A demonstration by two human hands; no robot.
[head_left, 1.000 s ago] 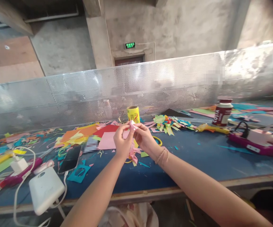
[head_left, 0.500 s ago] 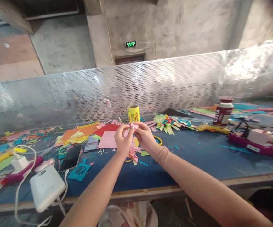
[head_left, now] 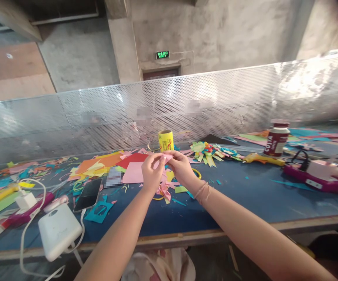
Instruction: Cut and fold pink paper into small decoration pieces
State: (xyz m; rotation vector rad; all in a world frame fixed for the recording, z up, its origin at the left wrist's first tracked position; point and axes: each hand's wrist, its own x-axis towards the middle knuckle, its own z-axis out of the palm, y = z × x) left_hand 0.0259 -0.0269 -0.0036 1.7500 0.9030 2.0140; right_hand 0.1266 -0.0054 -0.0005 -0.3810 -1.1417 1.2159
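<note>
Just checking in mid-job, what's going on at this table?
A person has a small piece of pink paper pinched between the fingertips of the left grip and the right grip, the two close together over the blue table. Pink scraps lie below. A yellow roll stands just beyond, with colored paper sheets to the left and a dark-red bottle upright to the right. The fingers hide much of the piece, so its exact shape isn't clear.

Reference: roll [head_left: 165,141], upright on worktable [head_left: 239,203]. Behind roll: perforated screen [head_left: 98,103]. Before it: left hand [head_left: 152,170], right hand [head_left: 183,168], paper piece [head_left: 167,158] between. Left, nearer: smartphone [head_left: 88,196]; farther left, power bank [head_left: 59,233]. Right: glue gun [head_left: 264,159], coffee bottle [head_left: 275,141]; farther right, power strip [head_left: 317,181].
</note>
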